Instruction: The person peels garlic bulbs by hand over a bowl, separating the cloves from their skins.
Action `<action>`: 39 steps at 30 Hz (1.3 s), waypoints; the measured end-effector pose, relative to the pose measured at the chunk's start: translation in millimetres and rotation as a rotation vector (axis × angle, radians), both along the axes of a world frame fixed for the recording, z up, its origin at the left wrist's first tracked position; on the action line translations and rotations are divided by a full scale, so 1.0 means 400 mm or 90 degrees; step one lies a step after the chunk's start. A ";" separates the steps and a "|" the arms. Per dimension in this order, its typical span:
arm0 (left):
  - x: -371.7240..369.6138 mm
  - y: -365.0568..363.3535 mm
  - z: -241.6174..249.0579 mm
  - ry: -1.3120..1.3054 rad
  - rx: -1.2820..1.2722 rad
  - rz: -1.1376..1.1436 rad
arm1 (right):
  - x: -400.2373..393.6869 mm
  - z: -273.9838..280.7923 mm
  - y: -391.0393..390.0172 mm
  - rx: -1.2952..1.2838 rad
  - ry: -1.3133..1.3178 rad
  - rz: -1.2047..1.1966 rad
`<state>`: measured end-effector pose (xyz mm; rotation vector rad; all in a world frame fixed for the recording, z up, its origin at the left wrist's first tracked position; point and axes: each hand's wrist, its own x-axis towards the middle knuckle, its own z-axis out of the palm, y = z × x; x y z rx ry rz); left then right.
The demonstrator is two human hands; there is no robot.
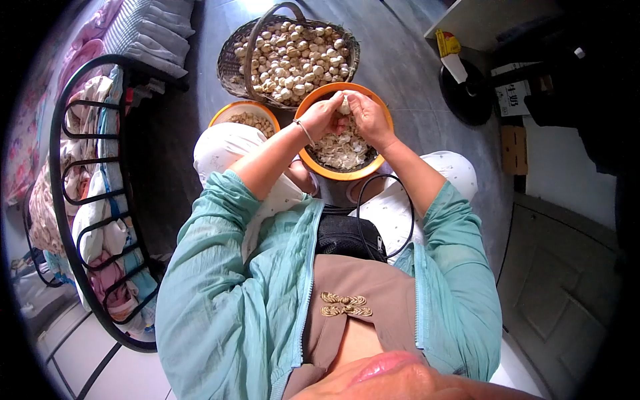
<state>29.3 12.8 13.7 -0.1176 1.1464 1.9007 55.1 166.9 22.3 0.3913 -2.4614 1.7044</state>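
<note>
Both my hands meet over the orange basin (343, 177), holding a pale garlic bulb (345, 105) between the fingertips. My left hand (323, 118), with a bracelet at its wrist, is closed on the bulb's left side. From the other side my right hand (371, 118) grips it with bent fingers. Below them, papery garlic skins (343, 150) fill much of the basin. A smaller orange-rimmed bowl (229, 108) holds light-coloured pieces that look like garlic cloves (252, 121), partly hidden by my knee. Beyond stands a wicker basket (225, 72) heaped with garlic bulbs (300, 57).
A black metal bed frame (57, 167) with folded cloths stands at left. On the right are a round black base (463, 93), a yellow-and-white object (450, 50) and a panelled door (560, 280). A black bag (343, 235) rests at my waist, and a dark cord loops over my lap.
</note>
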 end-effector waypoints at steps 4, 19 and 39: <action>0.014 0.007 -0.003 -0.026 0.015 0.036 | 0.001 -0.027 0.005 -0.093 -0.108 0.022; 0.009 -0.002 -0.033 0.048 -0.007 0.018 | -0.055 -0.092 0.078 0.377 -0.145 0.056; 0.014 0.004 -0.051 0.016 0.075 0.069 | -0.023 -0.041 0.026 -0.129 -0.223 0.009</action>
